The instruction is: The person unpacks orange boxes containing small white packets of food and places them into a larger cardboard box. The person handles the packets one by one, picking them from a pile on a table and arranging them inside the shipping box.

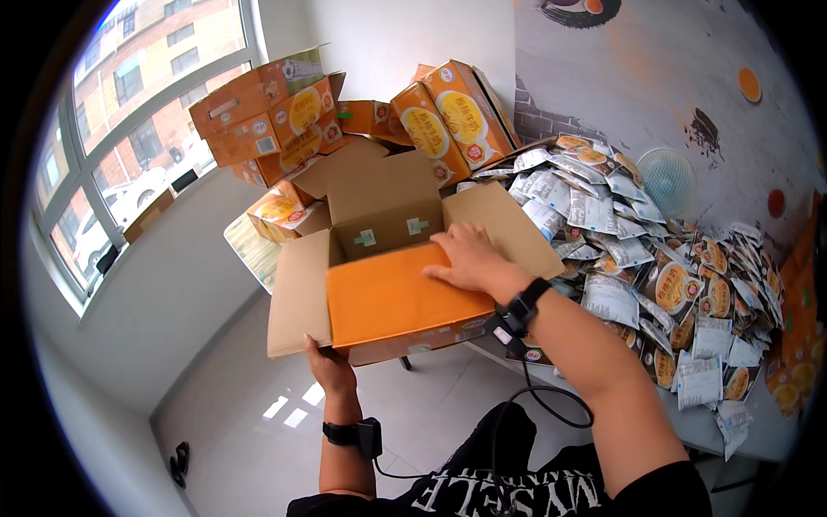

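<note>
An orange cardboard box [407,294] is before me, with its brown inside showing at the back and bits of tape on the inner wall. Its left, back and right flaps are spread outward, while an orange flap lies over the near part. My left hand [333,368] holds the near left corner from below, thumb on the left flap's edge. Resting on the orange flap near its far right edge is my right hand [468,258], fingers curled over that edge. Both wrists wear black straps with devices and cables.
Many sachets [646,278] are heaped on a table [704,430] at right. Other printed orange cartons [284,123] stand behind the box, near the window [155,84]. A fan [665,181] stands by the wall. Shoes [179,464] lie on the floor at lower left.
</note>
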Motion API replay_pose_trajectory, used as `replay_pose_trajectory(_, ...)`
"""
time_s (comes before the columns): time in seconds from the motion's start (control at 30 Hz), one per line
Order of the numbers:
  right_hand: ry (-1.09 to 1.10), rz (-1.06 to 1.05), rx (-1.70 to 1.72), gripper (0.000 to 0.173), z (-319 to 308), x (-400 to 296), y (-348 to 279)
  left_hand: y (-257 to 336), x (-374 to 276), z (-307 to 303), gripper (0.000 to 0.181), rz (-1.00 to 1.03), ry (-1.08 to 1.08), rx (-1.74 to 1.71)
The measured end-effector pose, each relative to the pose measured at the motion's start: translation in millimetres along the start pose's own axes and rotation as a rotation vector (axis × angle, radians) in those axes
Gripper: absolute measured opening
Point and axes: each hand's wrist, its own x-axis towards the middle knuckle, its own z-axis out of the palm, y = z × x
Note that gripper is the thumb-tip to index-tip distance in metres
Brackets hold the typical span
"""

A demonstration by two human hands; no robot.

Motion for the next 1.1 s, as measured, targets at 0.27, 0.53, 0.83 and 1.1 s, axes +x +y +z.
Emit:
replay_pose_trajectory(0.27,-0.118,-0.281,0.259,0.025,-92,-100,-50,12,8,-19,0.057,-0.159,-0.184,-0.143)
replay_pose_trajectory(0.53,-0.03,-0.171,0.032,0.053,1,-151,-24,11,19,-36,0.066,-0.313,-0.277,0.158)
replay_pose_trajectory(0.83,0.056,-0.115,0.032,0.06,23,-151,-23,49,-3,-55,0.049,0.058,-0.203,0.878)
replay_pose_trajectory(1.1,0.204,-0.14,0.171,0.053,10,-165,-37,61,-53,20,0.025,0.652,-0.26,1.103)
